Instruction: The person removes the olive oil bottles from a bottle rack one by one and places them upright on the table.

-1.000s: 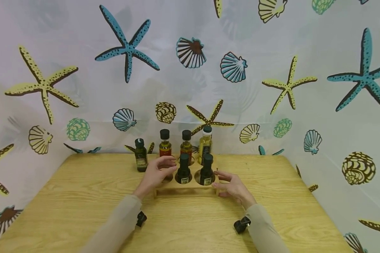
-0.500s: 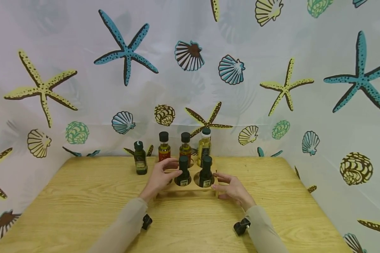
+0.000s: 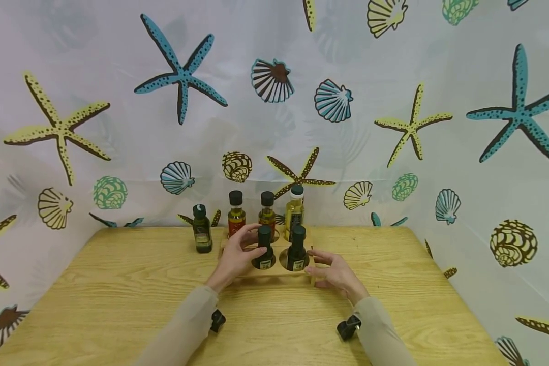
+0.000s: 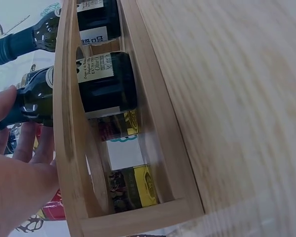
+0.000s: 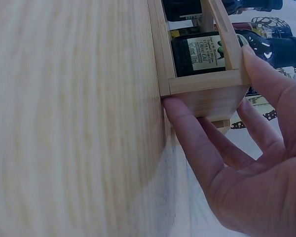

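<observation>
At the far middle of the wooden desk (image 3: pixel 119 295) stands a small wooden rack (image 3: pixel 274 269) with round holes, holding dark little bottles in front and amber and yellow ones behind, while one more dark bottle (image 3: pixel 202 229) stands apart on the desk to its left. The left hand (image 3: pixel 238 254) rests over the rack's left end, its fingers loosely curled with the thumb against the neck of the front-left bottle (image 3: pixel 264 247); I cannot tell whether it truly grips that neck or only touches it. The right hand (image 3: pixel 336 274) is nearly flat, fingers straight and pressed against the rack's right end wall, holding nothing. To handle this well, I judge the right hand should keep bracing the rack so it does not slide, and the left should take the bottle by the neck and move it straight along the hole's axis (a tilt could jam it against the rim). From the right wrist, the fingers (image 5: pixel 192 133) plainly lie along the rack's end board (image 5: pixel 207 98), which the head view hides; from the left wrist, the rack's empty near compartment (image 4: pixel 126 153) and the bottle's label (image 4: pixel 94 68) show
</observation>
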Demonstrator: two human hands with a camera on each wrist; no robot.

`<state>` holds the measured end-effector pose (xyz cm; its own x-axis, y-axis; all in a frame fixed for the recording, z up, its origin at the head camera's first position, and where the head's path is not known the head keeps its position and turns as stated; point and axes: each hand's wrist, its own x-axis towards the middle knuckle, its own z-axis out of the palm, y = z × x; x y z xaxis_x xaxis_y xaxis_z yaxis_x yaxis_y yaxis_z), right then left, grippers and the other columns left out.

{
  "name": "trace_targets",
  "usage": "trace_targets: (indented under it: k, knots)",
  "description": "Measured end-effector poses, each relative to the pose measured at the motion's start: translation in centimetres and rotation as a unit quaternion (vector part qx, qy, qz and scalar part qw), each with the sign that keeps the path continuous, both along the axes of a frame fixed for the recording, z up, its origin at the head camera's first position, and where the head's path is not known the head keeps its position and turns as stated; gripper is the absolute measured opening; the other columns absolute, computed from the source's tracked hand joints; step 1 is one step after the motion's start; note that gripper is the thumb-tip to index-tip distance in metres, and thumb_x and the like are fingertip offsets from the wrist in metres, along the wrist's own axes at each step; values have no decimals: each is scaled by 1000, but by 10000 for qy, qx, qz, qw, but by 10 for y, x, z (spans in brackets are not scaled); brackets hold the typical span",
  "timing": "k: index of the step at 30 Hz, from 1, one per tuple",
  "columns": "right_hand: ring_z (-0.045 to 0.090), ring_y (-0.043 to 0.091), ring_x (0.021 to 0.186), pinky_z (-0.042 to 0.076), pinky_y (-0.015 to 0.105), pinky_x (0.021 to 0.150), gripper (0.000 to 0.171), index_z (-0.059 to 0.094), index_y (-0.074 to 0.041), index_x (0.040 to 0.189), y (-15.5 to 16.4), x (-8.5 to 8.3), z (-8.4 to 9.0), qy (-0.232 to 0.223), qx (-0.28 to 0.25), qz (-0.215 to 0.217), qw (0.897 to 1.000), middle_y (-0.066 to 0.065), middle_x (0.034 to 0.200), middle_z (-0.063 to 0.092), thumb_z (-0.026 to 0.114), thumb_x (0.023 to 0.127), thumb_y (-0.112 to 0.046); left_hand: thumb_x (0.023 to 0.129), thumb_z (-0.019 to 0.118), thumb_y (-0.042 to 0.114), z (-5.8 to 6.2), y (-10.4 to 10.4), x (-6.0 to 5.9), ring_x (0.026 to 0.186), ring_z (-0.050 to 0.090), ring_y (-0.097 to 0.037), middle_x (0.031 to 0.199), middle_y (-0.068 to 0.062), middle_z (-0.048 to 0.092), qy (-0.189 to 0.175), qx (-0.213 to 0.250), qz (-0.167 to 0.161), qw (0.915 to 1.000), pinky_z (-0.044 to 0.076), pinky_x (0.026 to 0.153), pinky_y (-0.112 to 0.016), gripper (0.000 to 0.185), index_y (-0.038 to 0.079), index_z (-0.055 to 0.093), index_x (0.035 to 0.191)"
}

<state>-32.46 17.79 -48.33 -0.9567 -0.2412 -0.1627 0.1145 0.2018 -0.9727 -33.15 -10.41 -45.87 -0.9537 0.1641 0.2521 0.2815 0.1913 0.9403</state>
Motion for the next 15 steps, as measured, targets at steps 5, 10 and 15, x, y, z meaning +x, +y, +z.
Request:
trace_targets:
  k: [5,10,15]
  knots:
    - [52,40,128,59,46,83,58,55,-18,141,0,0,-1,17,-7,34,10000,22,152,38,75,87,-19,88,73,7,-2,3,0,122,57,-35,131,-18,60,-192,-266,77,9994,49,101,-50,65,12,45,146]
    - [52,40,129,58,46,84,58,55,-19,142,0,0,-1,12,-9,51,10000,22,152,38,76,87,-19,87,73,5,-4,3,-2,123,58,-35,131,-17,60,-251,-340,27,9991,49,100,-50,67,13,44,147]
    - [53,39,127,58,47,85,58,54,-19,142,0,0,0,11,-45,54,10000,22,153,37,75,87,-19,84,76,6,-5,3,-3,116,61,-34,127,-15,62,-181,-549,-89,9983,50,99,-50,61,14,52,140]
